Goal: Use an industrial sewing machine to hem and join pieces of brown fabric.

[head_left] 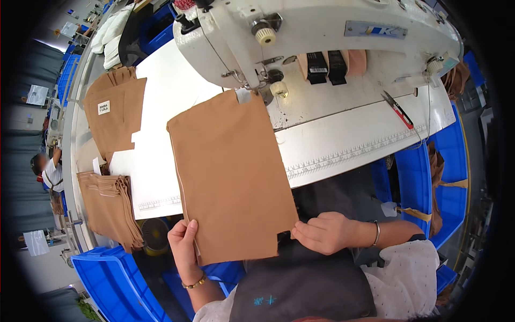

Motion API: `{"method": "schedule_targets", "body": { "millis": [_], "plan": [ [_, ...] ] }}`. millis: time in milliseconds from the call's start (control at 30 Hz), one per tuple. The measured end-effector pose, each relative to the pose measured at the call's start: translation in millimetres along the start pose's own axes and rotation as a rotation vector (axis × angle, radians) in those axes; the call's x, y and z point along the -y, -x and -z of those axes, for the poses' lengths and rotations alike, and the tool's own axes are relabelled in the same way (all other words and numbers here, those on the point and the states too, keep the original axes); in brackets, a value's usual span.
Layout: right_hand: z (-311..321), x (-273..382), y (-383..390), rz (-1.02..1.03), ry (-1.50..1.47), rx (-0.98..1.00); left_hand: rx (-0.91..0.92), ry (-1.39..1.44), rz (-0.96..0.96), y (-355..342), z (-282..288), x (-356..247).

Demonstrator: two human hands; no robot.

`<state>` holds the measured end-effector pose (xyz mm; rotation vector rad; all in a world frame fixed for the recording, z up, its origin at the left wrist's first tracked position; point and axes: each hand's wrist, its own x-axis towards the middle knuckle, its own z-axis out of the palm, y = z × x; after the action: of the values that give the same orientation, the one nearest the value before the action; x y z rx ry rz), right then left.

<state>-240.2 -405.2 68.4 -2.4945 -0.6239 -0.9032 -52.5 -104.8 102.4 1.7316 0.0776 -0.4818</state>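
Left hand, right hand pinch brown cloth low; top edge at sewing machine, stitching apparently unfinished. Cloth stack leftward: done or waiting, unclear.

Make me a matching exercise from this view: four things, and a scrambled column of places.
1. Left hand
2. Right hand
3. Thread snips
4. Black labels

A. On the white tabletop, partly red
B. At the notched corner of the brown fabric panel
C. Side by side, just below the sewing machine's arm in the picture
D. At the panel's lower left edge

Pairs: 1-D, 2-B, 3-A, 4-C
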Motion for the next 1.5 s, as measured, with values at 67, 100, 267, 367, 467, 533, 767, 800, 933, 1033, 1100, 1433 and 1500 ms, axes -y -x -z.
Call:
{"method": "schedule_targets", "body": {
  "millis": [67, 100, 267, 367, 467, 533, 767, 800, 933, 1033, 1100, 1433, 1500],
  "plan": [
    [2.8, -6.6, -1.5, -0.003, 0.016, 0.008, -0.001, -0.065, -0.014, -2.6, -1.4, -7.5],
    [4.3, -9.1, -3.0, -0.01, 0.036, 0.025, 0.022, -0.126, -0.066, -6.1, -1.1, -7.9],
    [2.7, -27.1, -14.3, 0.023, 0.073, -0.002, 0.015, -0.409, -0.168, -21.8, -8.2, -23.9],
    [2.5, -37.7, -21.2, 0.04, 0.086, 0.005, -0.021, -0.51, -0.196, -30.9, -17.1, -33.2],
    [2.7, -48.6, -27.5, 0.051, 0.092, 0.025, -0.026, -0.615, -0.249, -42.2, -21.1, -41.6],
    [2.1, -55.5, -31.7, 0.051, 0.095, 0.034, -0.021, -0.637, -0.251, -51.6, -22.7, -44.8],
    [-8.8, -80.6, -45.1, 0.054, 0.035, 0.057, -0.007, -0.726, -0.295, -77.7, -27.6, -56.7],
    [-8.6, -83.7, -46.5, 0.05, 0.029, 0.074, -0.005, -0.725, -0.297, -81.8, -29.7, -58.6],
    [-11.7, -97.5, -53.1, 0.036, 0.026, 0.065, 0.006, -0.749, -0.324, -99.7, -31.8, -62.1],
    [-11.9, -107.9, -60.4, 0.031, 0.016, 0.09, 0.006, -0.766, -0.343, -110.1, -35.3, -67.4],
    [-12.4, -114.4, -63.9, 0.029, 0.007, 0.101, 0.005, -0.788, -0.36, -116.7, -39.0, -71.0],
    [-25.4, -146.6, -77.5, -0.013, 0.018, 0.08, -0.007, -0.823, -0.39, -154.6, -51.2, -84.2],
    [-27.4, -153.0, -79.5, -0.009, 0.053, 0.08, -0.008, -0.832, -0.393, -160.9, -54.9, -88.0]
  ]
}}
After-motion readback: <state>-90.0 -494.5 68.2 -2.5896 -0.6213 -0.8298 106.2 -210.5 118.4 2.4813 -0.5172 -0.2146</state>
